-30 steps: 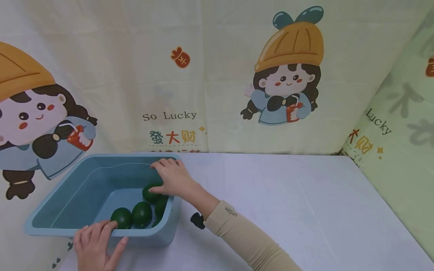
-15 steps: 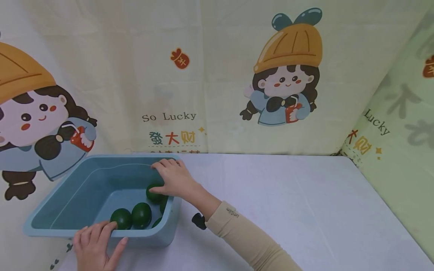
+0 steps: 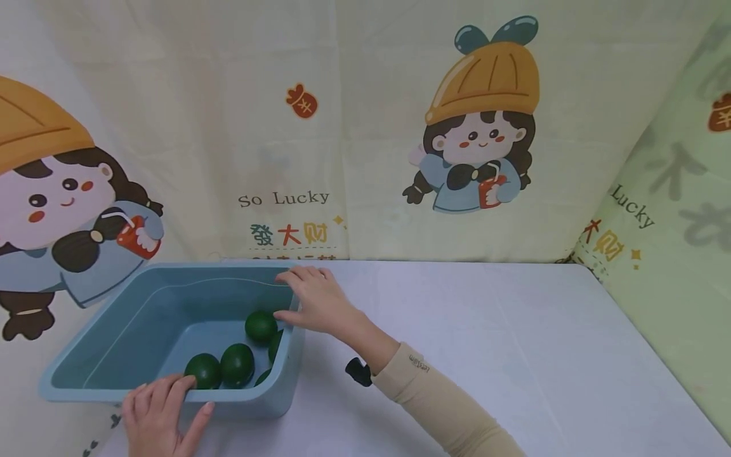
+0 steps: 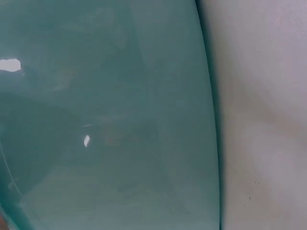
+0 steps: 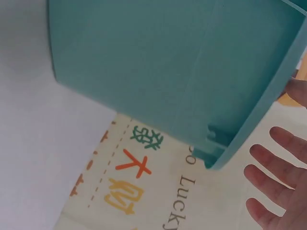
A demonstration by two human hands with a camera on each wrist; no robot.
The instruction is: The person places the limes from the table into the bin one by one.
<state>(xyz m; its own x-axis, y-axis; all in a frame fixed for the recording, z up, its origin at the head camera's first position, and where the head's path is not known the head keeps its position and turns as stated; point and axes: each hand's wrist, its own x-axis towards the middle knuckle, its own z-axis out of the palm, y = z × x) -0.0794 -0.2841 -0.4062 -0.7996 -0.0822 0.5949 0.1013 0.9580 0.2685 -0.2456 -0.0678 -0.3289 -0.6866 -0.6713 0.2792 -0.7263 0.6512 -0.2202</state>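
Note:
A blue plastic tub stands at the left of the table, and several dark green, egg-shaped, avocado-like fruits lie at its right end. My left hand grips the near rim, fingers over the edge and thumb outside. At the right rim is my right hand, its fingers spread and thumb near one fruit. In the right wrist view, the fingers are extended beside the tub's rim, apart from it. The left wrist view is filled by the tub's outer wall; the left hand is almost out of sight there.
A white table extends to the right of the tub. Behind it hangs a cream backdrop with printed cartoon figures and lettering. A small black object shows beside my right wrist.
My right hand has shifted right, off the inside of the tub's right rim, uncovering more of the fruit there. The fruits at the right end rolled slightly right. My left hand stays put.

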